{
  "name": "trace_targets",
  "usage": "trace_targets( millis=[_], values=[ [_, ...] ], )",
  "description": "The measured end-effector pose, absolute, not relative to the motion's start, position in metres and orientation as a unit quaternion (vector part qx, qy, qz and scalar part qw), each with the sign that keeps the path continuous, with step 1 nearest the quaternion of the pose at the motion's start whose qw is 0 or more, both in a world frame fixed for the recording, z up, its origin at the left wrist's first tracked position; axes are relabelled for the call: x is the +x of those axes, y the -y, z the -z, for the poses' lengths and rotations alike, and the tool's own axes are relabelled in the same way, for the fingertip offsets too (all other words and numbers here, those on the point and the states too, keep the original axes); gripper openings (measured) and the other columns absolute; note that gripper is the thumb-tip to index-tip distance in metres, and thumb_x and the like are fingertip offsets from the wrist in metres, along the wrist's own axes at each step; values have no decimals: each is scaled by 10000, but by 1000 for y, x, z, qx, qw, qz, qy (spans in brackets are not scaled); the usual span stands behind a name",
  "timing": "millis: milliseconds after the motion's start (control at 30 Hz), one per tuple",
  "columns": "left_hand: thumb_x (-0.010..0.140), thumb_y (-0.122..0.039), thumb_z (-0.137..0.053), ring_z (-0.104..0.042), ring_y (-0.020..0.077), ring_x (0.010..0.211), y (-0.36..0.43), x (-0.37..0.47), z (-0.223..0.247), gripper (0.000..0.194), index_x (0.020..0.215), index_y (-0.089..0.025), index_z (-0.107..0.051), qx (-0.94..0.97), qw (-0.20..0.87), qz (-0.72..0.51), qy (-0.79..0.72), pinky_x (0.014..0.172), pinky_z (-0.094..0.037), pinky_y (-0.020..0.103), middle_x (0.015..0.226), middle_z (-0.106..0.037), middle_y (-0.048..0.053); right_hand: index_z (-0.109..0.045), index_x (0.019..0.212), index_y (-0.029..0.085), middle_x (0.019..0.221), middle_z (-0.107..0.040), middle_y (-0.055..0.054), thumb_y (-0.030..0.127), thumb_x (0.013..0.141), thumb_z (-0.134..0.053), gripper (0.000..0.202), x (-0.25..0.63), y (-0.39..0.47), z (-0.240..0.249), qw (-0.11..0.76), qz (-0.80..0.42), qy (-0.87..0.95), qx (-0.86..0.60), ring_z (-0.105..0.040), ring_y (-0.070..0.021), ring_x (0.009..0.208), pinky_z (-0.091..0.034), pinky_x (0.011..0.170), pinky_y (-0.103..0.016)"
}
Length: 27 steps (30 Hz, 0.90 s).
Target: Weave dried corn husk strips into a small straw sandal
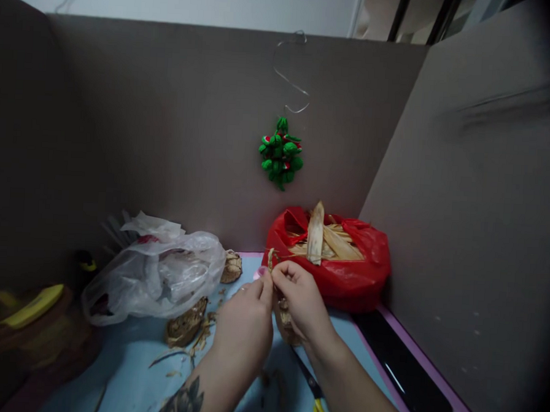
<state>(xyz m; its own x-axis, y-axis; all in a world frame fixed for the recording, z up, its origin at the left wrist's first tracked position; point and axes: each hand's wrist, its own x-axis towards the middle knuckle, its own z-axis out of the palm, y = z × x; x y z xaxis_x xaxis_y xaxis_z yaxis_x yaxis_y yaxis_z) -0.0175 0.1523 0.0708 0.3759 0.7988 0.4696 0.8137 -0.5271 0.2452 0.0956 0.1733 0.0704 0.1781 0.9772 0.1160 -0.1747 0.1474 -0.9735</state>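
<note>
My left hand (246, 315) and my right hand (301, 296) meet at the middle, fingertips pinched around a thin braided strand of dried plant fibre (271, 258). Its upper end sticks up between them, and a thin fibre runs off to the right. Partly hidden behind my right hand is a tan woven piece (284, 314); whether it joins the strand I cannot tell. Something small and pink (261, 272) shows beside my left fingertips. Below my right wrist lie scissors (314, 386) with yellow handles.
A red plastic bag (358, 284) of dried husk strips (316, 233) stands behind. Left are a clear plastic bag (174, 274), a brown woven piece (186, 324) and scraps. A black phone-like slab (405, 366) lies right. Grey panels surround the table; a green ornament (281, 154) hangs there.
</note>
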Motion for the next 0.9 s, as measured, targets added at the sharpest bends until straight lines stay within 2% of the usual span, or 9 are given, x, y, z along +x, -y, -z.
trace_targets(
  millis=[67,133,200,300,367,433,533,667,900],
  values=[
    [756,-55,-429,-611,234,752,-153,-18,-70,507,1235,-166,-551,-833,20,263,487,621,-439,293,895,-666,138,-493,615,190,534,-435,59,331,685,-618,201,96,-174,-69,619,-450,446,-465,-376,-89,489,-295,448,-202],
    [783,-84,-438,-607,231,773,-156,-23,-73,452,1197,-190,-585,-831,-4,279,482,645,-445,294,880,-659,121,-485,613,189,541,-433,60,328,672,-628,207,96,-176,-68,623,-450,449,-456,-377,-87,499,-297,454,-199],
    [832,-162,-445,-601,223,831,-162,-28,-77,344,1113,-220,-635,-814,-51,334,472,707,-455,299,912,-652,102,-471,622,193,543,-446,59,339,666,-634,223,97,-177,-67,623,-485,441,-426,-389,-87,499,-314,465,-199],
    [850,-238,-467,-594,207,917,-174,-35,-81,268,1024,-192,-666,-772,-171,417,448,812,-452,305,994,-664,89,-466,640,192,548,-471,50,370,683,-636,250,98,-176,-65,601,-535,444,-395,-405,-84,489,-336,478,-204],
    [838,-245,-484,-606,191,877,-178,-37,-81,255,999,-180,-671,-755,-267,416,431,779,-461,284,968,-684,73,-472,659,189,549,-470,48,389,709,-626,257,97,-176,-63,580,-544,461,-394,-409,-82,482,-335,474,-205],
    [822,-239,-499,-609,170,784,-180,-37,-81,228,941,-172,-682,-745,-318,399,431,702,-456,254,875,-697,51,-474,677,187,551,-461,51,400,728,-613,259,95,-175,-62,564,-545,477,-397,-408,-81,482,-327,468,-203],
    [787,-229,-543,-584,150,680,-178,-38,-83,157,800,-161,-684,-741,-301,389,458,637,-416,234,740,-684,24,-486,687,183,569,-454,52,396,731,-602,247,94,-172,-66,552,-525,495,-418,-408,-82,500,-332,472,-202],
    [785,-213,-540,-557,142,664,-177,-41,-88,142,727,-163,-659,-762,-271,375,453,628,-376,232,702,-661,13,-490,680,181,576,-452,50,364,732,-578,210,96,-169,-74,535,-479,530,-452,-419,-92,520,-340,481,-207],
    [844,-251,-452,-455,112,603,-179,-41,-87,209,667,-159,-519,-747,-365,390,396,556,-325,211,631,-527,-17,-489,668,178,573,-459,51,388,727,-604,246,96,-167,-76,552,-474,533,-432,-408,-87,521,-332,491,-209]
  ],
)
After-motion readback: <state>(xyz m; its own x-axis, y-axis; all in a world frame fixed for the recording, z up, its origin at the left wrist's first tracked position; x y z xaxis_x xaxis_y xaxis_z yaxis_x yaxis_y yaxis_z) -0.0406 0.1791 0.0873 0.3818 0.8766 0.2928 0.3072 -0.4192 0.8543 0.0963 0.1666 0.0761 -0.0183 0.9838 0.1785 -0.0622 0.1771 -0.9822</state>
